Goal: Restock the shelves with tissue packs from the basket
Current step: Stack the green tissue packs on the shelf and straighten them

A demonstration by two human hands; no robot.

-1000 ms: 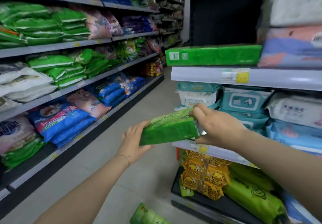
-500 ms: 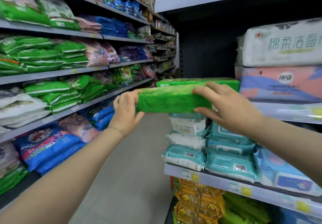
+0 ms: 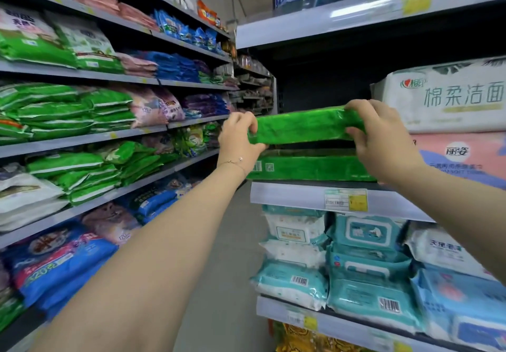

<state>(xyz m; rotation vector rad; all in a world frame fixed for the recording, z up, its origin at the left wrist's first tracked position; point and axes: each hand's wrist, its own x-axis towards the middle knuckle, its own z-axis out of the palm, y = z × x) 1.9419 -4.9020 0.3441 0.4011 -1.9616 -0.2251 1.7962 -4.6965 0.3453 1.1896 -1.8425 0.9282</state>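
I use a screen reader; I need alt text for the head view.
The left hand and right hand grip the ends of a green tissue pack just above a second green pack on the shelf. A white pack and a pink pack sit beside it; teal wipe packs lie below.

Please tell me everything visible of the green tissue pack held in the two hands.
The green tissue pack is long, flat and wrapped in shiny, wrinkled plastic film. It lies level, long side toward the camera. The left hand grips its left end, the right hand its right end. It is held just above a second green pack on the shelf; a dark gap shows between them.
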